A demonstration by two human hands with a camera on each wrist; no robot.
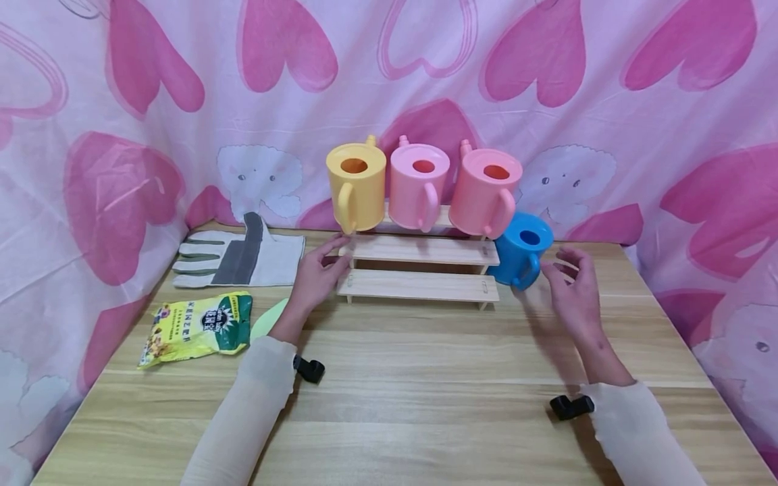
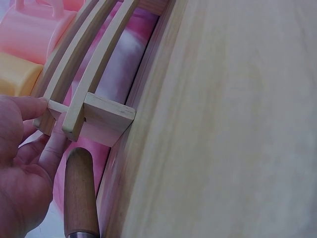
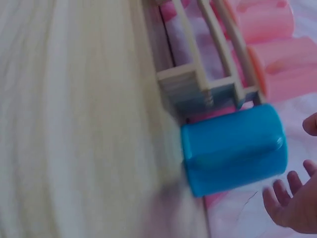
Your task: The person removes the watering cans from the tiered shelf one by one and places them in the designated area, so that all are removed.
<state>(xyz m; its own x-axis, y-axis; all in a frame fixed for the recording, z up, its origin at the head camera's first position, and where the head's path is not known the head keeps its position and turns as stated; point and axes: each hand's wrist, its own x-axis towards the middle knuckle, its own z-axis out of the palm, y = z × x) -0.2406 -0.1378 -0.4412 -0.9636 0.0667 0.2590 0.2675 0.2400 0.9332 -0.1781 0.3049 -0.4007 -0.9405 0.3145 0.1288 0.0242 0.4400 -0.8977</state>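
My left hand (image 1: 317, 275) is at the left end of a small three-step wooden rack (image 1: 419, 285), its fingers and thumb holding the ends of the slats. On the top step stand a yellow watering can (image 1: 358, 199), a light pink watering can (image 1: 408, 189) and a darker pink watering can (image 1: 477, 196), handles toward me. A blue watering can (image 1: 507, 253) stands upright on the table against the rack's right end. Just right of it, my right hand (image 1: 574, 290) is held with its fingers spread and relaxed. In the right wrist view, that hand (image 3: 297, 206) is apart from the blue can.
Left of the rack lie a grey and white work glove (image 1: 255, 260) and a yellow-green packet (image 1: 197, 329). A light green thing (image 1: 267, 318) is partly hidden by my left arm. A wooden handle (image 2: 79, 193) shows below the left hand. A pink heart-print curtain (image 1: 425, 88) surrounds the table.
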